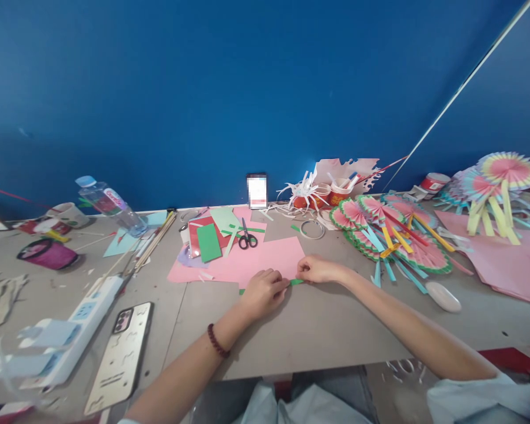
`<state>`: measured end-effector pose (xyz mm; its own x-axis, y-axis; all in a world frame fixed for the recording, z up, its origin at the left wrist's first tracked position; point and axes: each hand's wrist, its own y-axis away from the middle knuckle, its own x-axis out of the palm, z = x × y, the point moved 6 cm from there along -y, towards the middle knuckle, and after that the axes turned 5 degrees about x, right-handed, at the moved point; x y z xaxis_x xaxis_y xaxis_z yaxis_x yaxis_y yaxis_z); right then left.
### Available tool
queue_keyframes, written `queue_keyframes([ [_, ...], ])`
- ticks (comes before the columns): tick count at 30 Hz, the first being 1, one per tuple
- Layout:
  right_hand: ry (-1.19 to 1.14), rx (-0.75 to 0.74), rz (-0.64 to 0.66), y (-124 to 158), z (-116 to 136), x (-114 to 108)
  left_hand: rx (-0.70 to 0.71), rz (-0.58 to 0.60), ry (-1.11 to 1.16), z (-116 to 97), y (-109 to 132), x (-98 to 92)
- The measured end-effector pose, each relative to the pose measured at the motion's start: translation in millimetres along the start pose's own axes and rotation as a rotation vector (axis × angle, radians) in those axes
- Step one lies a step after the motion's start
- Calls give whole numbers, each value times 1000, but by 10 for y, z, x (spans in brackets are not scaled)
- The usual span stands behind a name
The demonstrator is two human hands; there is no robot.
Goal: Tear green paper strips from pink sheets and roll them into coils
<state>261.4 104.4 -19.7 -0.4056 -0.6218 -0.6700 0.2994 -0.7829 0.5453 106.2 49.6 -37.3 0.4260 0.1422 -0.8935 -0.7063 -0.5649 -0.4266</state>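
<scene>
A pink paper sheet (269, 257) lies on the table in front of me, with a narrow green paper strip (296, 282) along its near edge. My left hand (264, 292) is closed, fingertips pressed down on the strip at that edge. To its right, my right hand (318, 270) pinches at the sheet's near right corner, by the strip's end. The strip's middle is hidden under my left hand. Beyond it, black-handled scissors (247, 238) rest among a green paper rectangle (209, 243) and cut strips.
Folded paper fans (393, 227) and a tape roll (312, 229) lie to the right, near a white mouse-shaped object (443, 296). At left are a smartphone (122, 353), a power strip (82, 330) and a tilted bottle (110, 203). Another phone (257, 192) stands against the blue wall.
</scene>
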Motion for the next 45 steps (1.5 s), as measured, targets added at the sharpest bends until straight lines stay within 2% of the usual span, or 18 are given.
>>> queue_keyframes([
  [9,-4,-10,-3,20,12,-8,36,-4,-7,-22,-1,-36],
  [25,18,-26,-22,2,-3,3,-8,15,38,2,6,-1],
  [37,42,-7,-3,21,22,-8,-28,78,11,-34,-15,-18],
  [45,96,2,-55,47,66,-25,-12,76,-5,-48,-17,-16],
])
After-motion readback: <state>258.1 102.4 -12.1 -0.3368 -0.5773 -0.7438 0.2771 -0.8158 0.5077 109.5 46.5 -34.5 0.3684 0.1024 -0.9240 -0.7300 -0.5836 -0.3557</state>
